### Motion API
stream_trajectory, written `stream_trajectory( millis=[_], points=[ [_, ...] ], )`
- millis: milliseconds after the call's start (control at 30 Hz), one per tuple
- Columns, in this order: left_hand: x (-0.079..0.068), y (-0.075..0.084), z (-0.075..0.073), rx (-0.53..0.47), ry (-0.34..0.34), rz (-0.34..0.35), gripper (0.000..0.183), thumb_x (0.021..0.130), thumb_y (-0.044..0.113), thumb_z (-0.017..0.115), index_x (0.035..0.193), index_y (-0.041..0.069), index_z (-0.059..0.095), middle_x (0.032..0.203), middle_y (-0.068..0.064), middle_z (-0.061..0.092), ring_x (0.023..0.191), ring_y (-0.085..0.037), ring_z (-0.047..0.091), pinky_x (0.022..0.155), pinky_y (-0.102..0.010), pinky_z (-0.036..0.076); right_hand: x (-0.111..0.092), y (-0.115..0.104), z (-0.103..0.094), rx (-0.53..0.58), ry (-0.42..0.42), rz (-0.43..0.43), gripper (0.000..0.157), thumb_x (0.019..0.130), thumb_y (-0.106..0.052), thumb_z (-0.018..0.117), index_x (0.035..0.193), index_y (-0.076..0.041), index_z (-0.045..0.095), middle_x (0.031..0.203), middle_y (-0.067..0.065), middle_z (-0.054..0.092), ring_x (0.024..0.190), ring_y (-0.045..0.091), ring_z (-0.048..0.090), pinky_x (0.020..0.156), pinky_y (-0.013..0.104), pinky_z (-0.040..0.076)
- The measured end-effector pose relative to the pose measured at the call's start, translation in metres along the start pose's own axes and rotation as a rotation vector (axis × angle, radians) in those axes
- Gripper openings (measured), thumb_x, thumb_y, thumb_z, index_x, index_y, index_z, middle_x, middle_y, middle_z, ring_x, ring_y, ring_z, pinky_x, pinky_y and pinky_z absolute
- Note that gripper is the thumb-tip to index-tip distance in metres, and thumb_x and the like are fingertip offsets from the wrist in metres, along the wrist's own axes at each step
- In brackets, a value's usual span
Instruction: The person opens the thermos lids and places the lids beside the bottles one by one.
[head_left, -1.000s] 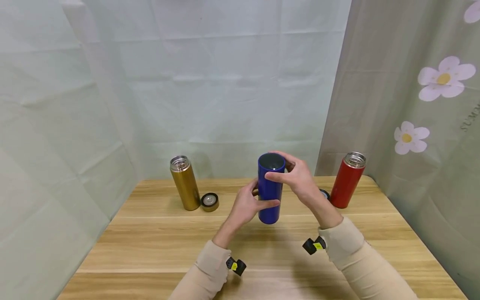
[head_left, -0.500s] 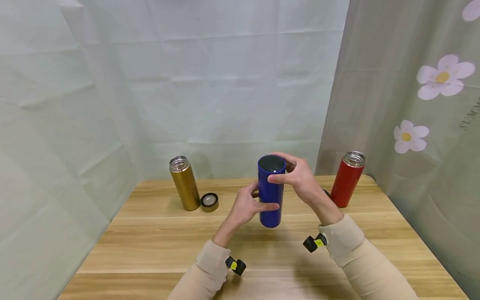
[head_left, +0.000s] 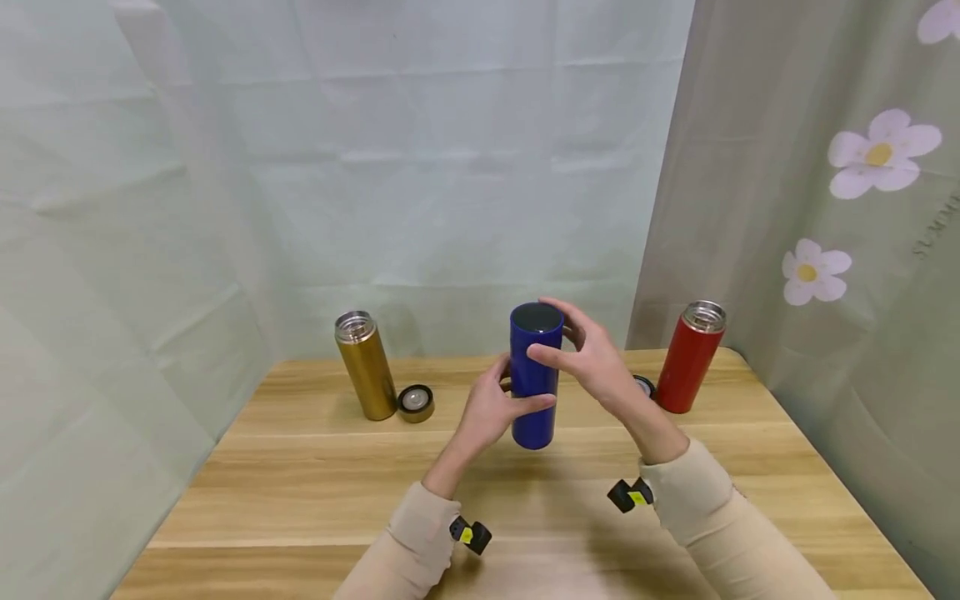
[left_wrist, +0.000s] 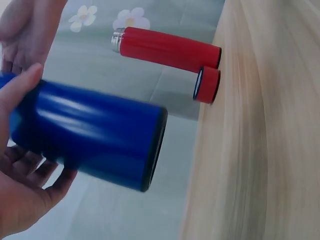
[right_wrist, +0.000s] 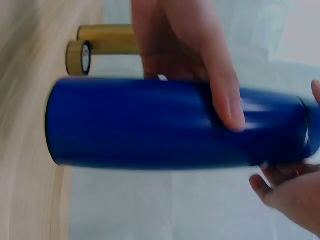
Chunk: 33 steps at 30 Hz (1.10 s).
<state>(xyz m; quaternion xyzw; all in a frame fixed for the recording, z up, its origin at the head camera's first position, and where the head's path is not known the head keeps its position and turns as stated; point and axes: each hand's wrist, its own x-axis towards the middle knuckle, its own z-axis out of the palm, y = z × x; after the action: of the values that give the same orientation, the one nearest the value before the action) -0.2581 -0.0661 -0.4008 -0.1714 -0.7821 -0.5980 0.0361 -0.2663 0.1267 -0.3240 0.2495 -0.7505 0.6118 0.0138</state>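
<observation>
Both hands hold a blue thermos bottle [head_left: 534,379] upright over the table, its base lifted off the wood. My left hand [head_left: 487,412] grips the body around the middle, thumb across the near side and fingers behind. At the top, my right hand [head_left: 592,360] pinches the lid end, its thumb in front and the fingers around the far side. The dark round top faces up, and a thin seam near that end shows in the right wrist view. Some fingertips of both hands are hidden behind the bottle.
A gold thermos bottle [head_left: 367,375] stands uncapped at back left, its gold lid [head_left: 416,403] beside it. At back right stands an uncapped red thermos bottle [head_left: 690,367]; its red lid [left_wrist: 207,85] is partly behind the right forearm in the head view. Curtains hang behind the wooden table [head_left: 315,492].
The blue thermos bottle dipped slightly, then rose again with both hands still on it. More of the red bottle's lid shows past the right forearm than half a second ago.
</observation>
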Motion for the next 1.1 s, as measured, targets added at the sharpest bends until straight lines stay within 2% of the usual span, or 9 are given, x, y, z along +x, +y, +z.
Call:
stream_trajectory(
  millis=[67, 167, 300, 467, 567, 767, 867, 1000, 1100],
  points=[
    [0.000, 0.001, 0.001, 0.010, 0.024, 0.005, 0.083, 0.083, 0.043, 0.089, 0.152, 0.019, 0.050, 0.138, -0.004, 0.064, 0.124, -0.027, 0.064, 0.101, -0.053, 0.053, 0.000, -0.002, 0.006, -0.026, 0.049, 0.012, 0.077, 0.090, -0.044, 0.081, 0.156, -0.021, 0.047, 0.151, 0.011, 0.055, 0.146, 0.040, 0.043, 0.112, 0.069, 0.037],
    [0.000, 0.002, 0.002, 0.022, 0.039, 0.015, 0.082, 0.083, 0.041, 0.089, 0.151, 0.018, 0.051, 0.138, -0.004, 0.064, 0.124, -0.027, 0.064, 0.102, -0.052, 0.054, 0.002, -0.006, 0.009, -0.031, 0.083, 0.022, 0.073, 0.091, -0.036, 0.082, 0.154, -0.017, 0.050, 0.148, 0.012, 0.058, 0.144, 0.039, 0.045, 0.114, 0.068, 0.034],
    [0.000, 0.004, 0.001, 0.024, 0.034, 0.014, 0.081, 0.082, 0.039, 0.090, 0.150, 0.018, 0.053, 0.136, -0.004, 0.065, 0.123, -0.026, 0.064, 0.101, -0.051, 0.054, 0.003, -0.010, 0.007, 0.015, 0.083, 0.032, 0.069, 0.090, -0.026, 0.084, 0.151, -0.013, 0.054, 0.143, 0.012, 0.063, 0.139, 0.033, 0.052, 0.116, 0.063, 0.035],
    [0.001, 0.004, -0.002, 0.033, -0.003, 0.017, 0.078, 0.080, 0.038, 0.092, 0.146, 0.018, 0.057, 0.132, -0.005, 0.068, 0.119, -0.027, 0.067, 0.098, -0.050, 0.056, 0.003, -0.009, 0.001, 0.042, 0.076, 0.041, 0.068, 0.086, -0.023, 0.087, 0.147, -0.013, 0.058, 0.138, 0.011, 0.066, 0.132, 0.030, 0.058, 0.114, 0.061, 0.039],
    [0.002, 0.003, -0.004, 0.033, -0.044, 0.028, 0.079, 0.080, 0.037, 0.092, 0.148, 0.019, 0.056, 0.132, -0.005, 0.068, 0.119, -0.027, 0.067, 0.099, -0.050, 0.055, 0.004, -0.008, -0.004, 0.054, 0.048, 0.032, 0.067, 0.086, -0.021, 0.087, 0.146, -0.013, 0.059, 0.137, 0.011, 0.067, 0.129, 0.030, 0.059, 0.113, 0.060, 0.041],
    [0.004, 0.002, -0.012, 0.012, -0.136, 0.043, 0.080, 0.080, 0.034, 0.091, 0.149, 0.019, 0.054, 0.133, -0.004, 0.067, 0.120, -0.024, 0.066, 0.103, -0.049, 0.052, 0.006, -0.005, -0.015, 0.065, -0.092, 0.022, 0.066, 0.087, -0.026, 0.084, 0.147, -0.018, 0.058, 0.135, 0.010, 0.067, 0.122, 0.032, 0.063, 0.107, 0.060, 0.046],
    [0.004, 0.001, -0.015, 0.007, -0.164, 0.045, 0.080, 0.081, 0.033, 0.091, 0.150, 0.019, 0.054, 0.135, -0.002, 0.066, 0.120, -0.023, 0.065, 0.105, -0.050, 0.051, 0.007, -0.004, -0.018, 0.075, -0.136, 0.016, 0.067, 0.086, -0.030, 0.084, 0.147, -0.020, 0.058, 0.133, 0.010, 0.068, 0.119, 0.033, 0.064, 0.105, 0.058, 0.048],
    [0.003, 0.001, -0.013, -0.010, -0.149, 0.025, 0.083, 0.082, 0.038, 0.090, 0.152, 0.020, 0.051, 0.136, -0.004, 0.065, 0.122, -0.025, 0.064, 0.105, -0.051, 0.051, 0.006, -0.003, -0.015, 0.082, -0.161, 0.008, 0.069, 0.091, -0.034, 0.080, 0.153, -0.021, 0.052, 0.140, 0.009, 0.064, 0.127, 0.032, 0.061, 0.109, 0.060, 0.045],
    [0.001, 0.001, -0.009, -0.023, -0.088, 0.002, 0.084, 0.082, 0.040, 0.089, 0.153, 0.018, 0.049, 0.136, -0.006, 0.064, 0.124, -0.028, 0.063, 0.104, -0.053, 0.052, 0.004, -0.004, -0.009, 0.077, -0.131, 0.012, 0.072, 0.093, -0.036, 0.077, 0.157, -0.022, 0.046, 0.149, 0.008, 0.057, 0.137, 0.033, 0.054, 0.113, 0.064, 0.039]
  ],
)
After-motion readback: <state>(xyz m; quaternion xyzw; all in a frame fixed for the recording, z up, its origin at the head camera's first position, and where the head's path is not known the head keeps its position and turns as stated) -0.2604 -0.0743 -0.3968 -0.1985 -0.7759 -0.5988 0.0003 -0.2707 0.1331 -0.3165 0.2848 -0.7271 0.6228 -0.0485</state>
